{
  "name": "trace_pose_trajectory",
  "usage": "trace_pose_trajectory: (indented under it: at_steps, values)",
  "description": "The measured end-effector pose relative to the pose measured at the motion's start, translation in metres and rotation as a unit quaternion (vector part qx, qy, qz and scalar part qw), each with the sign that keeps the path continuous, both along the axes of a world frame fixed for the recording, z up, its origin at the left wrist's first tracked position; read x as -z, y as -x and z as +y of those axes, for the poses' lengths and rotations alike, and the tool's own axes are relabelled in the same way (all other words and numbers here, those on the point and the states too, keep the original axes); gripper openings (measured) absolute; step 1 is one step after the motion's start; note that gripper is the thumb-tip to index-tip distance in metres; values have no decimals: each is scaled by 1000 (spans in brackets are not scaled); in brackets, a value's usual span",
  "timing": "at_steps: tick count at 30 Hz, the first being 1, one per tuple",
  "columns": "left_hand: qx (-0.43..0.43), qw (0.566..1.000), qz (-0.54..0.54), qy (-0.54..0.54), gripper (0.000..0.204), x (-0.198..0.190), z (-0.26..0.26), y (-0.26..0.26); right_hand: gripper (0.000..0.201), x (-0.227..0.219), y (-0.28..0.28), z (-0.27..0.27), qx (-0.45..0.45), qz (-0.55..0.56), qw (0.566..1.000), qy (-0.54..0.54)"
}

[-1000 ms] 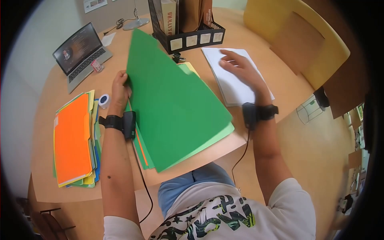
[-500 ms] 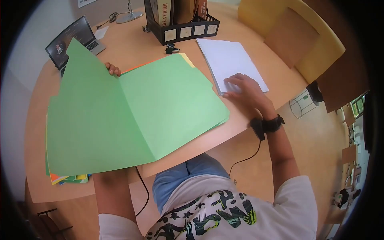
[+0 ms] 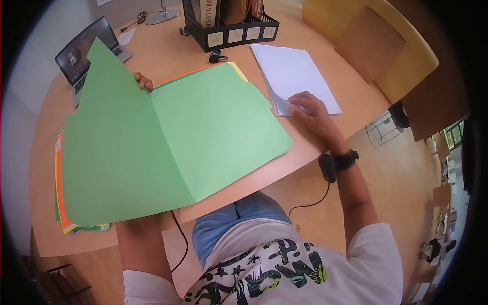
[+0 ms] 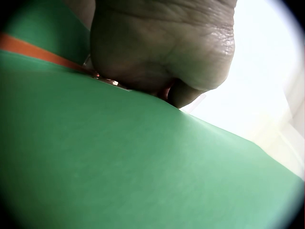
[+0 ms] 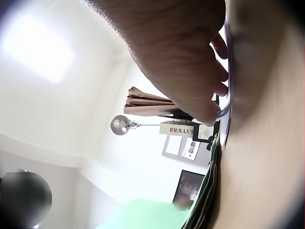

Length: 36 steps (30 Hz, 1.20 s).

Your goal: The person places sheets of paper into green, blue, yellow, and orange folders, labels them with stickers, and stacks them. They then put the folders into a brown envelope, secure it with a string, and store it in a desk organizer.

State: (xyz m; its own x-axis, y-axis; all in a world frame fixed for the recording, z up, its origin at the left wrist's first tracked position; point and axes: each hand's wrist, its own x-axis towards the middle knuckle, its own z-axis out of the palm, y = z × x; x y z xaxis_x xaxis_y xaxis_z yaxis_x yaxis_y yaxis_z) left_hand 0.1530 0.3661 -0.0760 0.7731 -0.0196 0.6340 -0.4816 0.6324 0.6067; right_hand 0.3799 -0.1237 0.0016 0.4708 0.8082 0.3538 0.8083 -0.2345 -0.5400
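Observation:
A green file folder (image 3: pixel 218 132) lies spread wide at the table's front edge, its left cover tilted up. My left hand (image 3: pixel 144 82) grips that cover near the top of the fold, fingers curled over its edge; the rest of the hand is behind the cover. In the left wrist view, the hand (image 4: pixel 162 52) bends over the green card. To the right is a stack of white paper (image 3: pixel 300 71). My right hand (image 3: pixel 316 114) pinches its near edge, where the top paper bows up. In the right wrist view, a curved sheet (image 5: pixel 227 107) meets the thumb.
More folders (image 3: pixel 60 173), orange and yellow among them, lie partly under the raised cover. Behind stand a laptop (image 3: pixel 76 66), black binder clips (image 3: pixel 217 57) and a black file holder (image 3: pixel 239 36) with books. A lamp base (image 3: pixel 162 17) is at the back.
The green folder was closed and tilted up; my left hand has swung its cover open to the left. My right hand came back from over the paper to its near edge and lifted it.

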Motion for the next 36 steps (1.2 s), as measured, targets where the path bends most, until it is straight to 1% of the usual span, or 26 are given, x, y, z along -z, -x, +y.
trace_pose_trajectory:
  at_steps: [2,8,11,14,17,20,23,29,32,35,36]
  values:
    - [19,1000,-8,6,27,-1,-2,-2,24,4,1,1,-25,11,999,-28]
    - [-19,1000,6,22,24,-3,-7,1,20,7,0,2,-20,10,999,-49]
    - [-23,999,20,15,23,-6,-7,3,19,4,2,1,-23,28,998,-46]
    - [-8,1000,24,1,22,-9,-7,4,19,9,0,2,-22,17,998,-55]
    - [29,999,-1,-13,21,-6,1,-3,19,4,8,4,-4,-58,997,-53]
    - [-33,999,26,-18,24,-1,1,-1,20,1,14,6,6,-105,994,-31]
    - [-40,998,39,1,18,-4,-4,2,21,8,2,6,5,-36,999,-27]
    - [-26,999,23,36,16,1,4,-3,24,9,1,6,-8,-49,998,-43]
    - [-18,999,12,50,15,2,8,-5,31,7,4,8,-2,-60,998,-35]
    - [-32,997,41,60,18,3,8,-6,36,-2,20,13,52,-171,983,39]
    - [-15,998,32,55,18,3,8,-7,36,-4,24,15,68,-173,981,57]
